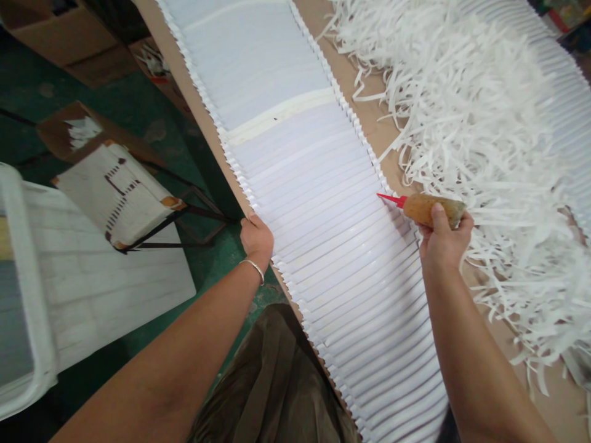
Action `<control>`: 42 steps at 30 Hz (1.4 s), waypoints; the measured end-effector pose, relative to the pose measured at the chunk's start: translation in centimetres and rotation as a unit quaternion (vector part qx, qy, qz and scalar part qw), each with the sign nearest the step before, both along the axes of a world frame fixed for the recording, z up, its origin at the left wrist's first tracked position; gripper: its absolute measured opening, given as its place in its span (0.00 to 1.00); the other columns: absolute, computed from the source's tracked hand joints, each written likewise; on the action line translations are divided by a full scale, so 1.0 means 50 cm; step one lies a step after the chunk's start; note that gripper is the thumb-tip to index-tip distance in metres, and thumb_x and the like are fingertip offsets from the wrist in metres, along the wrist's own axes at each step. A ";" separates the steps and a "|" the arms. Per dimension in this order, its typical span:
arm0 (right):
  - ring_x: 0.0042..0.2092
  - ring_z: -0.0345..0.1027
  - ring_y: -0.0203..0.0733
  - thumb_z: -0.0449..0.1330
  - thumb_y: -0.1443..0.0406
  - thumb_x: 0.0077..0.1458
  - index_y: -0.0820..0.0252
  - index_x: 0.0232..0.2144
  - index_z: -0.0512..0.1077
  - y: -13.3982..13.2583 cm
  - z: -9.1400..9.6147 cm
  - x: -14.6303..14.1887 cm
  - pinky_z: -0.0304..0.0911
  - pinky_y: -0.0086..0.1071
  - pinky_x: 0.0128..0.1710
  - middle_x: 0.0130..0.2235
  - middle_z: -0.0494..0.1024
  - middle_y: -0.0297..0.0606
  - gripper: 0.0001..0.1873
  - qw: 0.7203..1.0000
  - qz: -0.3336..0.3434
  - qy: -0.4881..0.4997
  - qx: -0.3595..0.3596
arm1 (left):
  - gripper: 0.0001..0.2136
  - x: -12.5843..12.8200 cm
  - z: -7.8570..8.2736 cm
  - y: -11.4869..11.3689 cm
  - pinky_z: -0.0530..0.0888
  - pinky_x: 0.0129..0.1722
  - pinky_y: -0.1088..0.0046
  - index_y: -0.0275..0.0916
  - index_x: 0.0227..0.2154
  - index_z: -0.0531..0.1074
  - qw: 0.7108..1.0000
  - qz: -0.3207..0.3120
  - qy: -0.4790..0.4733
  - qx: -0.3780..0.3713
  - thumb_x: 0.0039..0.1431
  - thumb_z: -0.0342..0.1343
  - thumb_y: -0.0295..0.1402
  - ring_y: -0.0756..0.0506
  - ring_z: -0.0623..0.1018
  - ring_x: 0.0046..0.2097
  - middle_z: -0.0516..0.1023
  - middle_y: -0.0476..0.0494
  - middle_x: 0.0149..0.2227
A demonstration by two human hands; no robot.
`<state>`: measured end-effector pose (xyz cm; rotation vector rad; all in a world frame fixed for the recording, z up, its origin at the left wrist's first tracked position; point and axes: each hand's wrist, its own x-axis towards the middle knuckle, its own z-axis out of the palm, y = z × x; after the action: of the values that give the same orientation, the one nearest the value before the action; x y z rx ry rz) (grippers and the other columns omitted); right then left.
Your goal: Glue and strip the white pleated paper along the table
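My right hand (443,237) is closed around a glue bottle (427,208), thumb on top, the bottle lying almost level with its red nozzle (390,199) pointing left, its tip just at the right edge of the row of overlapped white sheets (323,203). The sheets run in a long fanned band up the brown table (182,74), each one stepped a little over the next, and a cream strip (281,117) lies across them farther up. My left hand (256,239) rests at the band's left edge, by the table's rim, fingers bent down out of sight, so I cannot tell whether they pinch anything; a bangle (253,267) sits on that wrist. Right of my right hand, a big heap of white paper strips (475,111) crowds close, some strands trailing against the bottle and my forearm. Beyond the heap lies a second fanned row (558,80). Off the table to the left stand a stool (115,191) piled with white sheets and a cardboard box (60,31) on the green floor.
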<state>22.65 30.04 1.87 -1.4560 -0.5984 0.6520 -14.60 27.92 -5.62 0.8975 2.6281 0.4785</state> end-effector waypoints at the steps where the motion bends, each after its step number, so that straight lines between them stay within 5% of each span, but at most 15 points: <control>1: 0.42 0.76 0.40 0.73 0.54 0.44 0.54 0.49 0.64 -0.004 0.002 -0.005 0.77 0.39 0.38 0.47 0.75 0.35 0.33 1.000 0.003 0.002 0.002 | 0.21 0.000 -0.001 0.000 0.76 0.46 0.60 0.28 0.45 0.73 1.000 0.000 -0.002 0.001 0.74 0.37 0.37 0.34 0.82 0.47 0.81 0.23 0.43; 14: 0.47 0.73 0.40 0.73 0.52 0.45 0.55 0.53 0.65 -0.115 0.010 -0.117 0.70 0.48 0.56 0.47 0.74 0.37 0.37 0.996 0.052 -0.071 -0.021 | 0.19 -0.002 -0.021 -0.002 0.77 0.44 0.60 0.33 0.42 0.72 1.000 0.011 0.000 0.013 0.75 0.38 0.38 0.34 0.82 0.45 0.81 0.26 0.41; 28: 0.56 0.67 0.48 0.70 0.53 0.51 0.55 0.61 0.64 -0.246 0.050 -0.281 0.65 0.47 0.58 0.56 0.69 0.43 0.39 0.957 0.164 -0.219 -0.098 | 0.19 0.006 -0.004 -0.004 0.76 0.43 0.62 0.33 0.43 0.72 0.999 0.019 -0.026 0.006 0.75 0.39 0.39 0.35 0.83 0.44 0.81 0.27 0.42; 35: 0.55 0.70 0.45 0.70 0.59 0.53 0.54 0.63 0.63 -0.287 0.037 -0.338 0.69 0.42 0.55 0.55 0.72 0.42 0.39 0.931 0.235 -0.277 -0.022 | 0.20 0.009 0.007 -0.008 0.75 0.45 0.62 0.33 0.45 0.72 0.999 0.027 -0.044 0.002 0.75 0.39 0.41 0.35 0.82 0.46 0.81 0.27 0.43; 39: 0.55 0.72 0.48 0.71 0.66 0.51 0.47 0.66 0.59 -0.290 0.044 -0.320 0.71 0.49 0.55 0.56 0.74 0.41 0.44 0.902 0.290 -0.308 0.081 | 0.20 0.005 0.009 -0.009 0.75 0.45 0.61 0.32 0.46 0.72 0.998 0.025 -0.061 0.000 0.75 0.38 0.40 0.34 0.82 0.46 0.81 0.26 0.43; 42: 0.58 0.71 0.52 0.73 0.68 0.46 0.42 0.65 0.60 -0.280 0.074 -0.296 0.70 0.55 0.57 0.59 0.74 0.39 0.47 0.893 0.261 -0.346 0.123 | 0.20 0.005 0.013 -0.008 0.75 0.45 0.61 0.33 0.47 0.71 0.996 0.023 -0.081 -0.001 0.75 0.37 0.40 0.34 0.82 0.46 0.81 0.26 0.44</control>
<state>7.84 16.02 5.57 -1.2659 -1.6133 0.4199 -14.35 27.50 -4.97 0.7655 2.5045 0.5359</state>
